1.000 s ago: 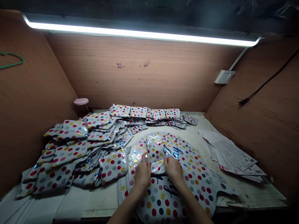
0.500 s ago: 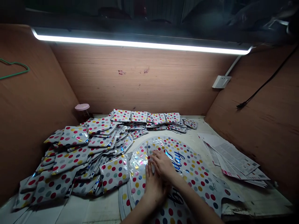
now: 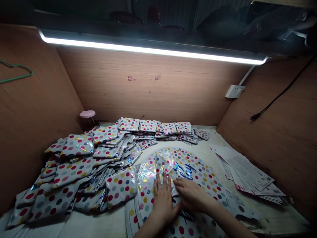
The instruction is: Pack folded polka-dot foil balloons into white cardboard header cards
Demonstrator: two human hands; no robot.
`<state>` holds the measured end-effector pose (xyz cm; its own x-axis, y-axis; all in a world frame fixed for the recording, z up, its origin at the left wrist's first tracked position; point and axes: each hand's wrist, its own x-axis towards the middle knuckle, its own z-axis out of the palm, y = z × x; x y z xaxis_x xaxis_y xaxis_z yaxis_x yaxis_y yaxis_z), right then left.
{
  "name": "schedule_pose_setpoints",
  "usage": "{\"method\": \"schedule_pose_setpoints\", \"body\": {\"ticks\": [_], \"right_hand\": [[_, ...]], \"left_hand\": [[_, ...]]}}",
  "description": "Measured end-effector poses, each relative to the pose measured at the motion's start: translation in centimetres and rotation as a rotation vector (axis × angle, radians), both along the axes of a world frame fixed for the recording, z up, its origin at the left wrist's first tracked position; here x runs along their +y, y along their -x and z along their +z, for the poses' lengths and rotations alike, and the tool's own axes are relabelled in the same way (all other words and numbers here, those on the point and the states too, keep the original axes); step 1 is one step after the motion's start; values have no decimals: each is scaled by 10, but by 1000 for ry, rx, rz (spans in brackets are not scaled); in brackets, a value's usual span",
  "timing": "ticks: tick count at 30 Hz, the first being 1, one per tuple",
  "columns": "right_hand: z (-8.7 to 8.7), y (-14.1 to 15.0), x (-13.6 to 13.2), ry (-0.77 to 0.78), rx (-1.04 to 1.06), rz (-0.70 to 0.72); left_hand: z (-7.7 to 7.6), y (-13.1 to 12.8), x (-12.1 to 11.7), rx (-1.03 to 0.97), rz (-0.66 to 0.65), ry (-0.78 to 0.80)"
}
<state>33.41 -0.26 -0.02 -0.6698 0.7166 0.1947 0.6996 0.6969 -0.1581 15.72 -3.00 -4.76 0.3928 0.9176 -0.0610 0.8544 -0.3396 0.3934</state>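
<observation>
A large round foil balloon (image 3: 195, 172) with coloured polka dots and blue script lies flat on the table, partly folded into a shiny crinkled flap (image 3: 164, 165). My left hand (image 3: 163, 203) rests flat on the balloon, fingers spread at the base of the flap. My right hand (image 3: 192, 195) lies beside it, pressing the flap's right edge with its fingers together. Neither hand grips anything. A folded dotted foil packet (image 3: 121, 186) sits just left of the balloon, at the edge of a heap of similar packets (image 3: 74, 175). The balloon's lower part is hidden by my arms.
More folded packets stand in a row (image 3: 148, 125) along the back of the table (image 3: 205, 142). Printed paper sheets (image 3: 247, 173) lie at the right. Wooden panels surround the table, with a light strip (image 3: 153, 50) above and a wall socket (image 3: 235, 91) at right.
My right hand has moved off my left hand and out to the right. My left hand now lies flat with spread fingers. The view has shifted slightly.
</observation>
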Motion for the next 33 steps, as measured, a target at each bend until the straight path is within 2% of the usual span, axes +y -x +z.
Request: {"method": "schedule_pose_setpoints", "body": {"ticks": [3, 6, 7, 10, 12, 15, 18, 21, 24, 27, 30, 31, 33], "right_hand": [[-28, -4, -23, -226, 11, 92], [-37, -3, -45, -271, 117, 124], [-36, -4, -56, -262, 166, 137], [-35, -8, -97, -93, 237, 190], [-36, -11, -118, 63, 246, 224], [-37, -16, -130, 233, 368, 210], [-32, -19, -125, 393, 558, 86], [-23, -18, -107, 465, 625, -20], [-13, -10, -77, 458, 598, -306], [-11, 3, -45, 393, 551, -577], [-13, 21, -33, 254, 498, -774], [-15, 28, -33, 171, 452, -786], [-21, 42, -36, 37, 314, -665]], "left_hand": [[20, 11, 2, 29, -29, 48], [38, 38, -2, 13, -150, 38], [42, 49, -5, -10, -230, 14], [44, 76, -23, -153, -493, -57], [41, 85, -36, -221, -537, -81], [37, 85, -47, -285, -548, -65], [36, 76, -46, -361, -447, 9], [36, 66, -39, -367, -232, 34], [38, 54, -31, -335, 14, 52], [38, 40, -24, -293, 245, 76], [38, 31, -18, -256, 368, 111], [38, 29, -17, -247, 386, 121], [39, 27, -15, -227, 395, 131]]}}
